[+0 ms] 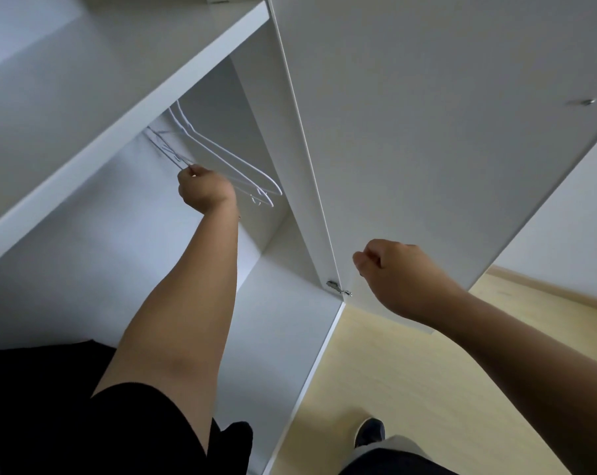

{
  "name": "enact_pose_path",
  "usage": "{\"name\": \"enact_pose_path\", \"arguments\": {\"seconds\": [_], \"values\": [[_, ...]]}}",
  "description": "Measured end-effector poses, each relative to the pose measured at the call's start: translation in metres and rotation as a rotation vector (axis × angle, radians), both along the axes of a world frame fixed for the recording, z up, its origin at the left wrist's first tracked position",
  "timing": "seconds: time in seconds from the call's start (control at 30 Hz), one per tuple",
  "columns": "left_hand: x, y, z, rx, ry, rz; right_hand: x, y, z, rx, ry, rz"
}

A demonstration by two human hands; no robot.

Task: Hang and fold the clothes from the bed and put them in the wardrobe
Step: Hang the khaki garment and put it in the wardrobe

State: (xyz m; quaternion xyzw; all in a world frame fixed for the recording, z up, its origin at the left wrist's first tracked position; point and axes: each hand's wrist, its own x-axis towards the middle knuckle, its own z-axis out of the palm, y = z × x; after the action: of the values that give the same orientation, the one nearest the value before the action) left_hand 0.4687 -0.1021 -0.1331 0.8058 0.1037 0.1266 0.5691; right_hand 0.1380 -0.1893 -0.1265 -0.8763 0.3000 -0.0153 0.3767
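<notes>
I look into an open white wardrobe [125, 97]. Under its shelf hang a few white wire hangers [221, 156]. My left hand [204, 192] reaches inside and pinches the lower bar of the leftmost hanger [168, 150]. My right hand [396, 272] is curled into a loose fist in front of the open wardrobe door [427, 132], near its lower hinge; whether it touches the door I cannot tell. No clothes from the bed are in view.
The open door stands to the right of the compartment, with a metal hinge [336, 287] at its lower edge and a small knob [586, 102]. Light wooden floor [410, 371] lies below. My shoe [369, 431] shows at the bottom.
</notes>
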Motion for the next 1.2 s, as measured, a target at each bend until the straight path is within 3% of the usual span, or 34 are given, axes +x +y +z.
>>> {"name": "enact_pose_path", "arguments": {"seconds": [0.33, 0.6, 0.9, 1.2], "values": [[-0.086, 0.038, 0.021, -0.390, 0.064, -0.044, -0.009, 0.021, -0.003, 0.024, -0.047, 0.005], [-0.160, 0.044, 0.047, -0.455, 0.265, -0.246, -0.014, 0.030, -0.007, 0.041, -0.136, -0.036], [-0.286, 0.008, -0.008, -0.501, 0.771, -0.455, -0.084, 0.007, -0.019, 0.127, -0.300, -0.287], [-0.474, -0.097, -0.056, -0.293, 1.194, -0.808, -0.259, -0.048, -0.046, 0.068, -0.335, -0.814]]}}
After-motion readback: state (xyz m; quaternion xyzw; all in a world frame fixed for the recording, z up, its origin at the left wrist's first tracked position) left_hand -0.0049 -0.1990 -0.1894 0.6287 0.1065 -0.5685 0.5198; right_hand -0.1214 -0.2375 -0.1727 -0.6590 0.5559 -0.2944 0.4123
